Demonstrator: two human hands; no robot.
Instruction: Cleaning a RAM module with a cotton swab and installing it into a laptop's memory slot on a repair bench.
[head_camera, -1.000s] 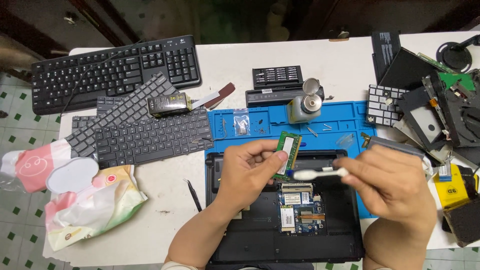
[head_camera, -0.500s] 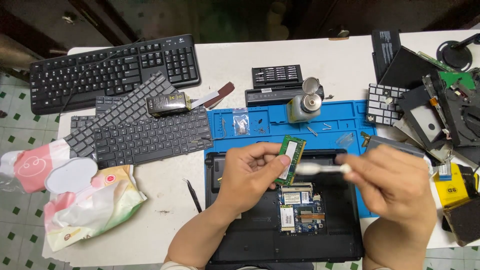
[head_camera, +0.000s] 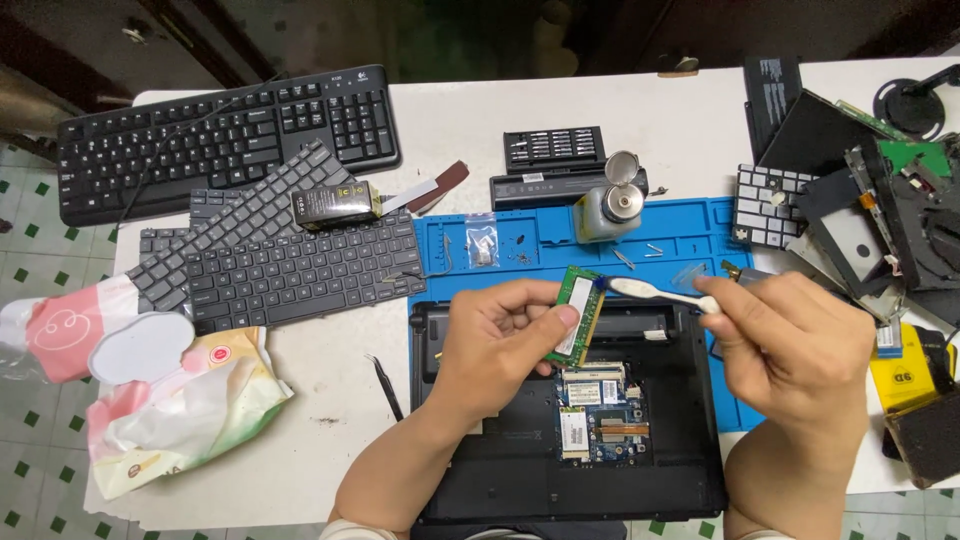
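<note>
My left hand grips a small green memory module upright above an open black laptop base. My right hand holds a white toothbrush by its handle, and the bristle end touches the module's upper edge. Under the hands, the laptop's open bay shows small circuit boards. The laptop lies partly on a blue work mat.
Black keyboards and loose laptop keyboards lie at the left. A bit set, a metal dispenser bottle and tweezers sit near the mat. Dismantled laptop parts pile up at the right; wipe packets at the left front.
The toothbrush head has moved up and left along the module, from its lower side to its top edge. The left hand has tilted the module slightly.
</note>
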